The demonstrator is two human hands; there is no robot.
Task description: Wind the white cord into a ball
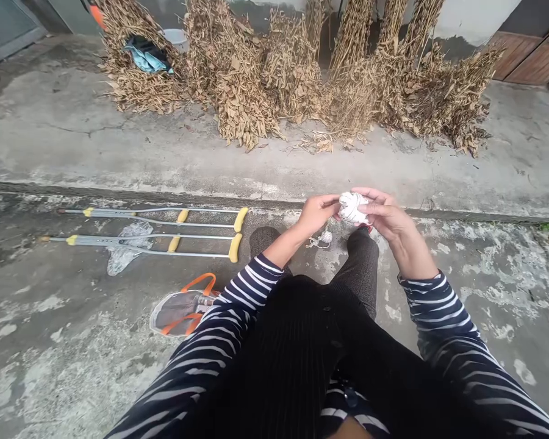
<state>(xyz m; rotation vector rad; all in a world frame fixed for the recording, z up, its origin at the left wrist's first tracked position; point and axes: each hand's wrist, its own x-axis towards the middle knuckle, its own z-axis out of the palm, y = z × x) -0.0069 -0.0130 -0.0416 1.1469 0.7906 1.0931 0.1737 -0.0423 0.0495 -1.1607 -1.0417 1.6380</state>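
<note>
A white ball of string sits between both hands, held out above my knees. My right hand is closed around its right side. Pinched fingers of my left hand touch its left side, gripping the string. A small knot or loose end of string hangs just below the hands. Both arms wear dark sleeves with white stripes, and my legs in dark trousers stretch forward.
Two grey crutches with yellow pads lie on the concrete to the left, over a clear plastic bag. An orange-handled mesh bag lies by my left elbow. Bundles of dried plants lean against the far wall beyond a step.
</note>
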